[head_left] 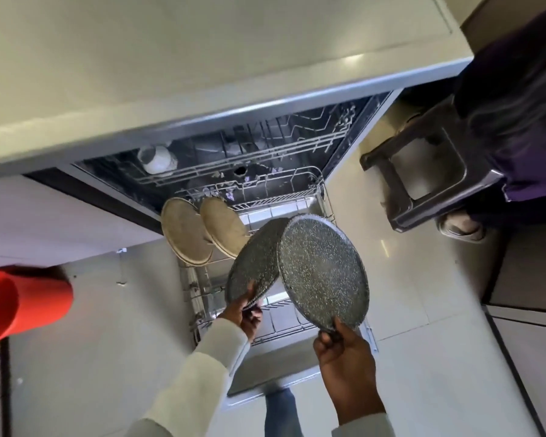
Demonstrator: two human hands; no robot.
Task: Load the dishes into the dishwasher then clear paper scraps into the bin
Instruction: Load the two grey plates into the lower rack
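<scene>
Two tan plates [202, 231] stand in lower rack [323, 200], mid frame. Left hand [245, 313] grips speckled plate [254, 260], right hand [344, 351] grips another [323, 272]. Paper scraps not seen.

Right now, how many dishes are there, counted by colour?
Beige plates standing in the lower rack: 2
Speckled grey plates, one held by the left hand, one by the right hand: 2
White cup in the upper rack: 1
Total: 5
</scene>
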